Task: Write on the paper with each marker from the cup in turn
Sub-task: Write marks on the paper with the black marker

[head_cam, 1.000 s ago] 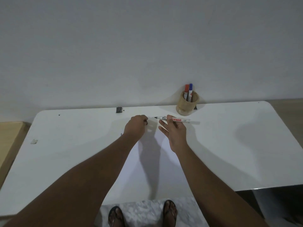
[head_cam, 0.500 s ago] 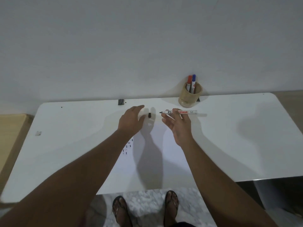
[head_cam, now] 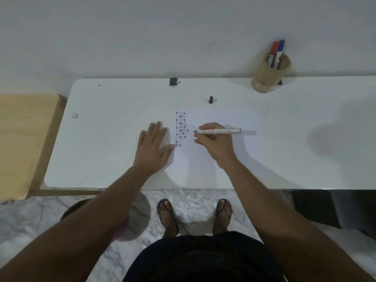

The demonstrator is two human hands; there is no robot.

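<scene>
A white sheet of paper (head_cam: 215, 119) lies on the white table (head_cam: 305, 119), with columns of short dark and red marks near its left edge. My right hand (head_cam: 215, 146) holds an uncapped white marker (head_cam: 218, 131), tip pointing left just right of the marks. My left hand (head_cam: 153, 148) lies flat, fingers spread, at the paper's left edge. The marker's black cap (head_cam: 211, 99) stands on the table beyond the paper. A tan cup (head_cam: 269, 75) at the back right holds a red marker (head_cam: 274, 47) and a blue marker (head_cam: 281, 45).
A small black object (head_cam: 173, 81) sits at the table's back edge by the wall. A wooden surface (head_cam: 22, 139) adjoins the table on the left. A small grey scrap (head_cam: 74, 115) lies near the left end. My sandalled feet stand on the marble floor below.
My left hand let go of the cap, which now stands on the table, and came down flat beside the paper. My right hand brought the marker down toward the marks. The camera tilted downward.
</scene>
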